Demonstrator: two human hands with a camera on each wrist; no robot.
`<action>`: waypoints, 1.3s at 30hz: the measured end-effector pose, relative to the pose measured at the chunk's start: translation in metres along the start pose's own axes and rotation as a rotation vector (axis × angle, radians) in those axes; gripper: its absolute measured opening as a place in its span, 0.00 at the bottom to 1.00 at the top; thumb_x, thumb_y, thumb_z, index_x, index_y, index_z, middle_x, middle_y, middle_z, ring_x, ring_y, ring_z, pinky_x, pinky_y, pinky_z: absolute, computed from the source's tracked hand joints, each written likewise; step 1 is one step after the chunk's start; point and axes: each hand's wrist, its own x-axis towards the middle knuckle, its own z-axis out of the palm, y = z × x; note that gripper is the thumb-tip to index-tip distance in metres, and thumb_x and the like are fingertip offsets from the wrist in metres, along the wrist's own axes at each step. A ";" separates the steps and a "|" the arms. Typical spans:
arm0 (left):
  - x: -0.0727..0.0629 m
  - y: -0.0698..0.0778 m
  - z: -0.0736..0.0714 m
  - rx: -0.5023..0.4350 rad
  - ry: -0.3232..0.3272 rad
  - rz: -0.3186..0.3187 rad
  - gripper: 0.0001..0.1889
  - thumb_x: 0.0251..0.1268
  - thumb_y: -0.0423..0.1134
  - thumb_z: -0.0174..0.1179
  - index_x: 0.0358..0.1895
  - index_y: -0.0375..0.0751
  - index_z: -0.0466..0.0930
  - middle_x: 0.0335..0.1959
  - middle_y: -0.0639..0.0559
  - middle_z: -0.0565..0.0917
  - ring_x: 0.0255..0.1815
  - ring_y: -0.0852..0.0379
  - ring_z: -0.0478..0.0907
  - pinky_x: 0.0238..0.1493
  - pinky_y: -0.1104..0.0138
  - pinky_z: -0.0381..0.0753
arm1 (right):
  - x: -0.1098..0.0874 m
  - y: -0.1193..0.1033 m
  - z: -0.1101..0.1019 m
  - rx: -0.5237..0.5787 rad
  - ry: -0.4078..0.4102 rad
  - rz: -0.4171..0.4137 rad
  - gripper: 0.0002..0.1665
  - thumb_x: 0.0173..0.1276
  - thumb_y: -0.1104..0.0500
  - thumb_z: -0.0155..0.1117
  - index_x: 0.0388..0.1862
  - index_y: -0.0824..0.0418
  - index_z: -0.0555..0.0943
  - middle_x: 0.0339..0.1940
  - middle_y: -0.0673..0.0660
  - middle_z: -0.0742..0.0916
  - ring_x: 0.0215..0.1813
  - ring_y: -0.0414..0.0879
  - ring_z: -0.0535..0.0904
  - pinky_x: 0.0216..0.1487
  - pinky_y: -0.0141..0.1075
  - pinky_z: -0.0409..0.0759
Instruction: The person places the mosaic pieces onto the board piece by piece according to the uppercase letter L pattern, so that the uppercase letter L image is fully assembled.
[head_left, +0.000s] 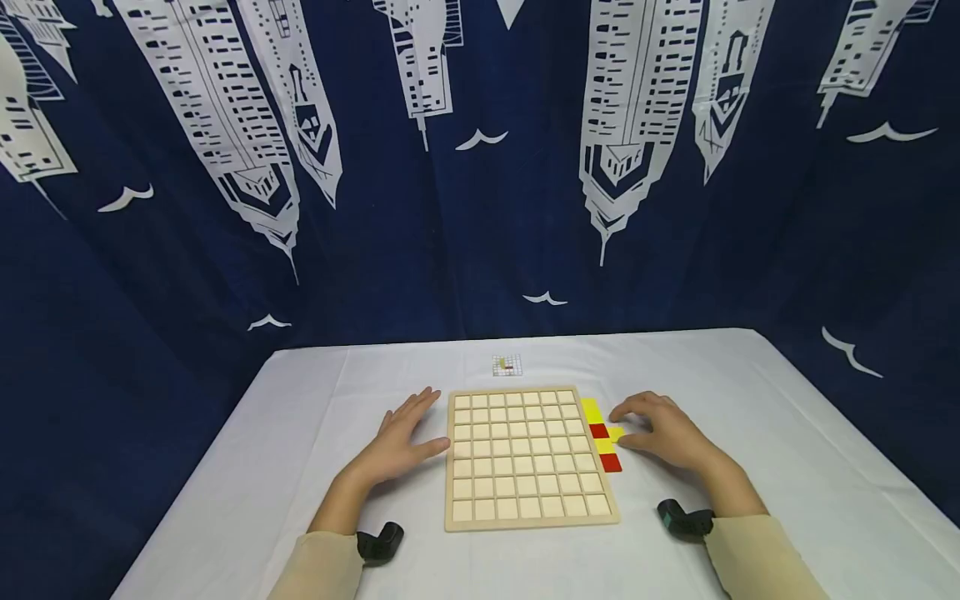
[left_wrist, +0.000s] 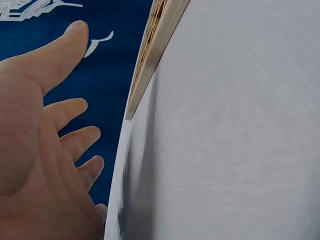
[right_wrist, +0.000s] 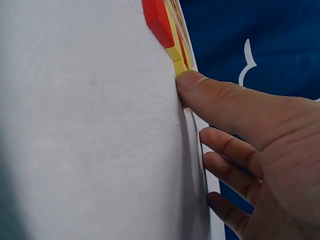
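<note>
A square wooden grid board [head_left: 530, 454] lies in the middle of the white table in the head view. My left hand [head_left: 401, 442] is beside its left edge, fingers spread and straight, the thumb tip right at the rim. In the left wrist view the hand [left_wrist: 40, 130] holds nothing. Along the board's right edge lie red and yellow pieces, among them a yellow piece [head_left: 592, 410] and a red piece [head_left: 611, 462]. My right hand [head_left: 667, 433] is next to them, its fingers loosely bent. Its thumb [right_wrist: 200, 87] overlaps the outermost yellow piece in the right wrist view.
Behind the board lies a small card [head_left: 507, 365] with a printed grid and coloured squares. Black wrist devices [head_left: 381, 543] sit at both sleeves. A dark blue curtain [head_left: 480, 225] with white buildings hangs behind the table [head_left: 390, 358].
</note>
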 end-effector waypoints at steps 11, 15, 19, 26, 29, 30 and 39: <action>-0.003 -0.007 0.009 0.054 -0.143 0.047 0.47 0.55 0.56 0.72 0.78 0.53 0.60 0.82 0.49 0.55 0.84 0.40 0.42 0.77 0.34 0.25 | 0.000 0.003 0.004 0.010 0.000 0.024 0.11 0.57 0.58 0.78 0.38 0.47 0.87 0.59 0.63 0.81 0.62 0.62 0.72 0.65 0.63 0.71; -0.003 -0.007 0.010 0.076 -0.167 0.044 0.47 0.53 0.55 0.73 0.77 0.53 0.62 0.82 0.48 0.56 0.84 0.39 0.41 0.77 0.34 0.24 | 0.000 0.003 0.005 0.008 0.003 0.029 0.10 0.57 0.58 0.77 0.38 0.47 0.87 0.60 0.64 0.81 0.63 0.62 0.72 0.66 0.64 0.70; -0.004 -0.006 0.010 0.083 -0.176 0.040 0.46 0.51 0.56 0.73 0.76 0.55 0.64 0.82 0.49 0.55 0.84 0.38 0.40 0.76 0.33 0.23 | 0.001 0.003 0.006 0.009 0.002 0.033 0.10 0.58 0.58 0.77 0.38 0.47 0.87 0.60 0.64 0.81 0.63 0.62 0.72 0.66 0.64 0.70; -0.004 -0.004 0.011 0.082 -0.175 0.052 0.47 0.50 0.57 0.74 0.75 0.53 0.65 0.82 0.48 0.55 0.84 0.36 0.40 0.76 0.33 0.23 | 0.000 0.004 0.004 0.005 0.012 0.030 0.09 0.58 0.59 0.76 0.37 0.48 0.87 0.60 0.63 0.81 0.63 0.63 0.72 0.67 0.64 0.70; -0.003 -0.005 0.012 0.083 -0.166 0.056 0.47 0.48 0.57 0.74 0.75 0.54 0.65 0.82 0.48 0.55 0.84 0.36 0.40 0.76 0.33 0.24 | 0.001 0.004 0.004 0.010 0.010 0.037 0.09 0.58 0.58 0.76 0.37 0.48 0.87 0.60 0.64 0.81 0.63 0.63 0.72 0.67 0.64 0.70; -0.003 -0.005 0.013 0.085 -0.164 0.054 0.47 0.48 0.57 0.74 0.75 0.54 0.65 0.82 0.48 0.55 0.84 0.36 0.40 0.76 0.33 0.24 | 0.001 0.004 0.004 0.013 0.008 0.039 0.09 0.58 0.58 0.76 0.37 0.48 0.87 0.60 0.64 0.81 0.64 0.63 0.71 0.67 0.64 0.69; -0.003 -0.005 0.012 0.086 -0.165 0.039 0.48 0.46 0.57 0.75 0.74 0.56 0.65 0.82 0.49 0.55 0.84 0.37 0.41 0.77 0.34 0.25 | 0.002 0.003 0.000 0.040 0.030 0.074 0.09 0.62 0.57 0.73 0.41 0.53 0.85 0.54 0.61 0.86 0.60 0.60 0.78 0.67 0.61 0.73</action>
